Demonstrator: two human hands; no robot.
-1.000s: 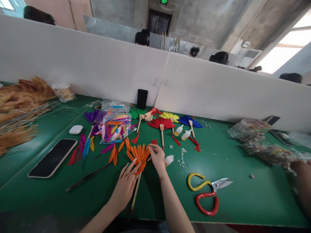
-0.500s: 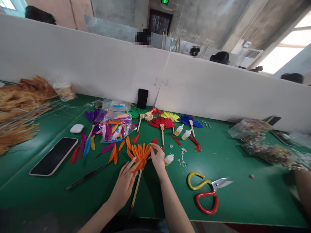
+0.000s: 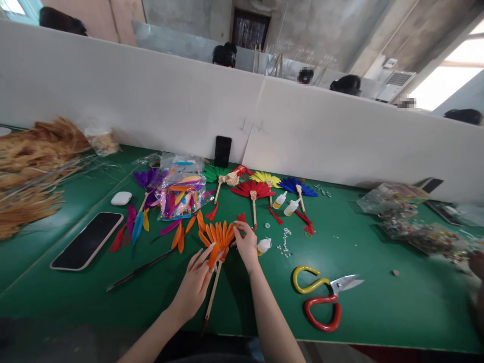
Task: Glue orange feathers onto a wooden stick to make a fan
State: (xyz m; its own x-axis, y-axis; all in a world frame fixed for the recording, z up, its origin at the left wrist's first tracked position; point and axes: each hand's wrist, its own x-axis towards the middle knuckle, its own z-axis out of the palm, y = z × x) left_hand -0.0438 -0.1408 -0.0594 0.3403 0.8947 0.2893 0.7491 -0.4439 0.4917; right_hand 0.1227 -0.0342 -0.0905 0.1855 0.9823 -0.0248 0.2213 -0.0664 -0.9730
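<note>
An orange feather fan (image 3: 219, 233) with a pale wooden handle (image 3: 213, 292) lies on the green table before me. My left hand (image 3: 198, 269) is at the fan's lower left, its fingers closed on a broad orange feather (image 3: 214, 256) over the fan's base. My right hand (image 3: 246, 244) pinches the right edge of the fan; its fingertips partly hide what they grip. Just right of that hand stands a small glue bottle (image 3: 263, 246). Loose orange feathers (image 3: 180, 237) lie to the left, close to dark tweezers (image 3: 139, 271).
Finished-looking fans, among them a red fan (image 3: 252, 190) and a blue fan (image 3: 298, 187), lie behind. Scissors (image 3: 335, 295) and white beads (image 3: 285, 242) are to the right. A phone (image 3: 86, 241) and a feather bag (image 3: 182, 196) sit left. Another person's hand (image 3: 477, 263) shows far right.
The feather under my left hand is lifted more off the fan's base. My right hand stays at the fan's right edge. The other person's hand at far right has shifted.
</note>
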